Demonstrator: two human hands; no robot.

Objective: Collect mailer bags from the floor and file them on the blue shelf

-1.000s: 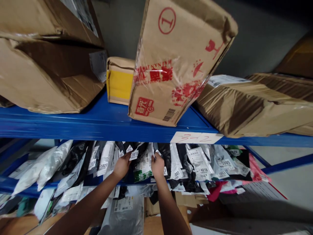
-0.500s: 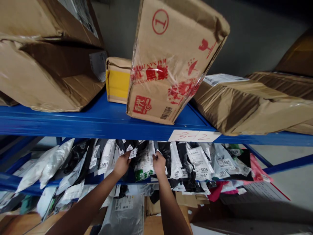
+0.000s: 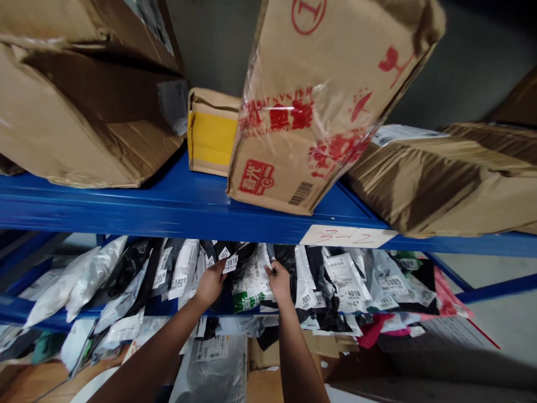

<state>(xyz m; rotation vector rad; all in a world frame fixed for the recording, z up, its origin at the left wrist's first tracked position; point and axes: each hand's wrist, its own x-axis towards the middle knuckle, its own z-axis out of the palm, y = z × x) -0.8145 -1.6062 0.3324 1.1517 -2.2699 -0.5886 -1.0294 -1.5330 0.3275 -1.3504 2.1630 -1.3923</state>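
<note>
Both my hands reach into a row of parcel bags packed upright on the blue shelf's lower level. My left hand (image 3: 211,284) is closed in a pinch at a white label (image 3: 230,263) reading 3018, on what looks like a dark bag mostly hidden behind it. My right hand (image 3: 279,281) has its fingers closed at the edge of a bag whose kind I cannot make out. Between the hands stands a white and green parcel bag (image 3: 247,300). Left of them is a white bag (image 3: 184,271) labelled 5027; to the right is one labelled 4018 (image 3: 344,280).
Above my hands runs a blue shelf beam (image 3: 146,210) with a card marked 3-2 (image 3: 348,236). A tall carton with red print (image 3: 289,151) leans there, beside a small yellow-faced box (image 3: 212,137) and large cartons (image 3: 84,117). A grey bag (image 3: 212,369) lies below.
The view has shifted a little, and the tall carton looks larger and nearer. My right hand has moved slightly right. My left hand stays by the 3018 label.
</note>
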